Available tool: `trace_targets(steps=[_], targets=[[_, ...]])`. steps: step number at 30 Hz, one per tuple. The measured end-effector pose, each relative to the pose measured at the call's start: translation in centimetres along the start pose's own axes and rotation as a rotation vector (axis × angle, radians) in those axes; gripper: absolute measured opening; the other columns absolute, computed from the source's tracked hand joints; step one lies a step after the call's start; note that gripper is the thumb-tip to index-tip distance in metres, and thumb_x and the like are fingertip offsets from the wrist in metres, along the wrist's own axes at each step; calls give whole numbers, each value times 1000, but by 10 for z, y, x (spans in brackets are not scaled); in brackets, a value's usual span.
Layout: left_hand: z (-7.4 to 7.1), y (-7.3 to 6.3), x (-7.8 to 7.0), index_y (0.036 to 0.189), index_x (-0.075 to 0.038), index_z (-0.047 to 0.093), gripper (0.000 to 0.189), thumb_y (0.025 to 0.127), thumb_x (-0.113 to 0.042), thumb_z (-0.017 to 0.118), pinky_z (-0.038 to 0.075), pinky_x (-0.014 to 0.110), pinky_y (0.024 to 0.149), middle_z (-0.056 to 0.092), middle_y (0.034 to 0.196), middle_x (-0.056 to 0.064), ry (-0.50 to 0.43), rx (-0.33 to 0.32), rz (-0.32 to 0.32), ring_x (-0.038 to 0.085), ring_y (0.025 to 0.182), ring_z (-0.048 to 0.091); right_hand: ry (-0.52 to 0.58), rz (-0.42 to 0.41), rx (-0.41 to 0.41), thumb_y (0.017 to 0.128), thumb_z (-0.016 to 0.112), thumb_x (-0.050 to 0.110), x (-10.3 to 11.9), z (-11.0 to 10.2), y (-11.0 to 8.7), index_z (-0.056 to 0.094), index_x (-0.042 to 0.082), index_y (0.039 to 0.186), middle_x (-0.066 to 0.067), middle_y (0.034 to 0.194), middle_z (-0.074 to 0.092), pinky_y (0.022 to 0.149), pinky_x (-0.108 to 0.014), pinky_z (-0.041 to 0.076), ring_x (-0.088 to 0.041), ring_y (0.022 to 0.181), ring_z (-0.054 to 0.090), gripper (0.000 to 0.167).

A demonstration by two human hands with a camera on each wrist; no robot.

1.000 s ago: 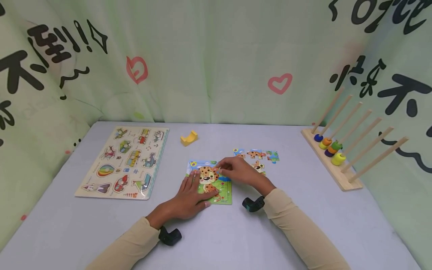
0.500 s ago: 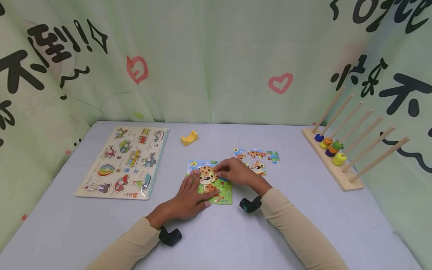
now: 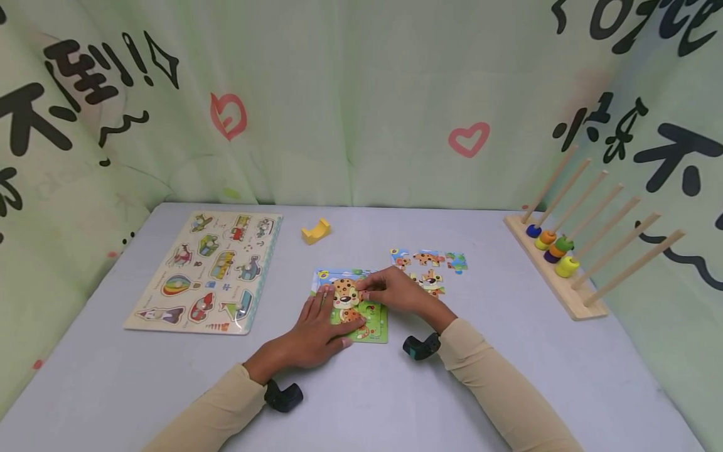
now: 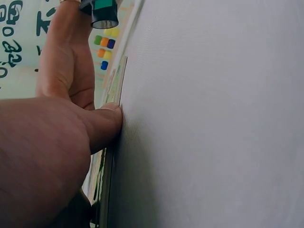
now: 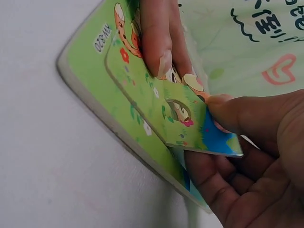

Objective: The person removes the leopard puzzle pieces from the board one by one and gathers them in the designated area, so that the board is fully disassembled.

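Observation:
My left hand (image 3: pixel 319 333) lies spread over a leopard jigsaw board (image 3: pixel 375 336), fingers straight across its picture. In the left wrist view the thumb (image 4: pixel 107 123) rests at the board's edge. My right hand (image 3: pixel 398 290) is at the board's right side, pinching a puzzle piece (image 5: pixel 209 135) between thumb and fingers. That piece is green and blue with an oval opening, and its outer end is raised off the board in the right wrist view. Beside it, pieces fitted in the board form the leopard and green grass (image 5: pixel 135 88).
Loose leopard puzzle pieces (image 3: pixel 429 258) lie just beyond my right hand. A yellow curved block (image 3: pixel 316 231) sits at the back. On the left lies a picture puzzle board (image 3: pixel 194 270); on the right stands a wooden peg rack (image 3: pixel 582 301) with coloured beads.
My right hand has shifted slightly left and nearer to me with the piece, over the board's right side. The left hand has stayed in place.

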State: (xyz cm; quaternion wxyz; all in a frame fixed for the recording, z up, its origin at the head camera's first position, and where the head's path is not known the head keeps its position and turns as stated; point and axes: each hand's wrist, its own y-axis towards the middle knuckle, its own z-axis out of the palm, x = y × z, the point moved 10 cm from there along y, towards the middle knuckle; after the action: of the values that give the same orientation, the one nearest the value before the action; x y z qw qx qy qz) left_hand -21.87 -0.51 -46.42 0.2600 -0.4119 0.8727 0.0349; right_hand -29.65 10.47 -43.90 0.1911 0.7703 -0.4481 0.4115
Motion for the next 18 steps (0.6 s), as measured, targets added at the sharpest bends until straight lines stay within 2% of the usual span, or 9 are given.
trace_targets(steps=[7,11,18], targets=[[-1,0,0,147,-28,46,44,103,-33,47,-5,59,111,-9,156,31,-6,5,-5,43,142,-19,21,2,-39,93,67,10,2,-7,-2,74,6,109,-1,103,71,81,-33,49,-12,92,63,18],[0,0,1,147,-28,46,44,103,-33,48,-4,59,111,-9,156,31,-8,1,0,43,142,-19,4,-27,-49,94,65,12,4,-13,-5,74,7,110,-1,106,71,87,-38,46,-12,95,63,19],[0,0,0,147,-28,46,44,103,-33,48,-3,60,110,-10,156,31,-17,-5,22,45,142,-17,58,-6,-85,94,64,11,-4,-31,-13,73,4,111,-4,105,70,81,-35,48,-17,93,60,20]])
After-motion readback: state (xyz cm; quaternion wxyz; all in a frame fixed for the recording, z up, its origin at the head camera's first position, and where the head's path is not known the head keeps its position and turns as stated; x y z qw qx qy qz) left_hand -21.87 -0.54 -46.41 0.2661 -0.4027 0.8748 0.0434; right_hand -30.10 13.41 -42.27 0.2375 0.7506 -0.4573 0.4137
